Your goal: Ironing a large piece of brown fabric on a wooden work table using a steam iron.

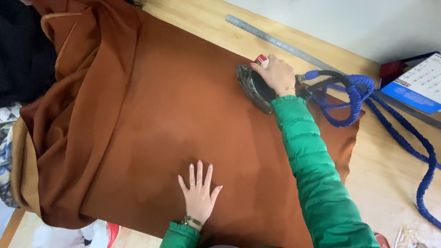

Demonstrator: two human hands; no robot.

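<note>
Mid-press: my right hand (277, 75) is wrapped around the handle of the iron (254, 88), which sits on the rust-brown fabric (174, 119) near the desk's (206, 23) far edge. Left hand (199, 192) lies flat, fingers spread, pinning the cloth near the front edge. Next pass, I reckon, needs a steady glide with the blue hose (353, 96) kept clear, bunched folds at the left end smoothed first

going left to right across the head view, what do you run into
bunched-up fabric folds → left hand flat on the brown cloth → iron under the right hand → coiled blue hose → calendar
</note>
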